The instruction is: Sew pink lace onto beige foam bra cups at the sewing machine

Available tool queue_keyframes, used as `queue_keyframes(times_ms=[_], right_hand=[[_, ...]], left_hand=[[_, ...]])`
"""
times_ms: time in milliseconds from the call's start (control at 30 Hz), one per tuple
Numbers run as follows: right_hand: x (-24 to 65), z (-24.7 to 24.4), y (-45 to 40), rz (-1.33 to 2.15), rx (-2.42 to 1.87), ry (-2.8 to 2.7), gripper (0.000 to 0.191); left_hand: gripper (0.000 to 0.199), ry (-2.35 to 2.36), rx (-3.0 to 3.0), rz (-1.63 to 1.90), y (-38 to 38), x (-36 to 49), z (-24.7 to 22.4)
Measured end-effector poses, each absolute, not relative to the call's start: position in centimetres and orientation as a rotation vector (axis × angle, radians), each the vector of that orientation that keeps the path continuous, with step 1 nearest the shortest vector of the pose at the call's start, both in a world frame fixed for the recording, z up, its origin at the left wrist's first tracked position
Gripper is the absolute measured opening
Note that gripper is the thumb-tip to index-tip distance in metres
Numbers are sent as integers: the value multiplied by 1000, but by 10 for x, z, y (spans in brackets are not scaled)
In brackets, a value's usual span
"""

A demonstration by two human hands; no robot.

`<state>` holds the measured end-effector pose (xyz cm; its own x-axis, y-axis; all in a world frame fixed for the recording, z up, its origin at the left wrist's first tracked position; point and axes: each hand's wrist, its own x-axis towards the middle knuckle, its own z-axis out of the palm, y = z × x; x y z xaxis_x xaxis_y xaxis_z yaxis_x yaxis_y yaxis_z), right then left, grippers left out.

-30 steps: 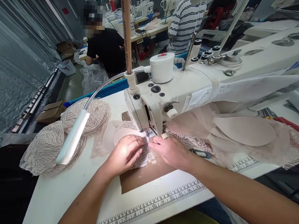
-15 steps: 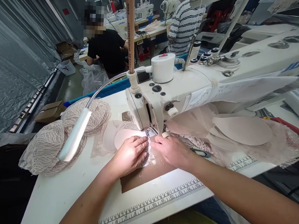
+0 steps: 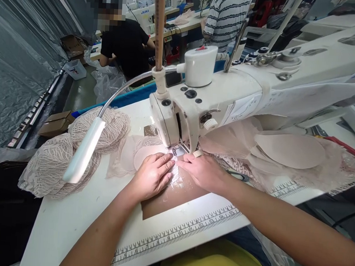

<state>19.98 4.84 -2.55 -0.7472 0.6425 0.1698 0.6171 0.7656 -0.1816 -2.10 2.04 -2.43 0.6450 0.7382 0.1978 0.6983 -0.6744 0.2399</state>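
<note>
A white sewing machine (image 3: 185, 105) stands over the work, its needle area lit brightly. My left hand (image 3: 155, 174) lies palm down at the left of the needle, fingers stretched over a thin pale lace piece (image 3: 174, 176). Close to the right of the presser foot, my right hand (image 3: 206, 172) presses on the same piece with its fingertips, the fingers bent and partly hidden. Under both hands is a shiny brown sheet (image 3: 168, 204). A pale oval cup piece (image 3: 145, 155) with lace lies just behind my left hand.
Bundles of beige lace (image 3: 57, 164) sit on the left of the white table (image 3: 86, 219), below a lamp (image 3: 85, 150) on a bent neck. More cup pieces (image 3: 292, 150) and dark-handled scissors (image 3: 239, 176) lie at right. Two people work behind.
The camera view has shifted, so the machine sits slightly higher and larger. Both hands stay beside the needle on the lace piece, almost in the same pose.
</note>
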Motion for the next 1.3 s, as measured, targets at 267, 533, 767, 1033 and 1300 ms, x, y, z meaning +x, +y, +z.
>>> queue_keyframes(times_ms=[267, 533, 767, 1033, 1300], right_hand=[[207, -29, 50, 275, -657, -2789, 35], [210, -28, 49, 302, -530, -2822, 28], [210, -26, 48, 275, -521, -2815, 23], [211, -28, 45, 312, -644, -2698, 24], [207, -28, 43, 183, -585, -2758, 19]], left_hand=[[35, 1082, 2661, 437, 15, -28, -22], [31, 991, 2667, 470, 14, -29, -24], [30, 1003, 2728, 393, 13, -27, -20], [29, 1021, 2782, 336, 11, -23, -19], [29, 999, 2718, 407, 12, -25, -20]])
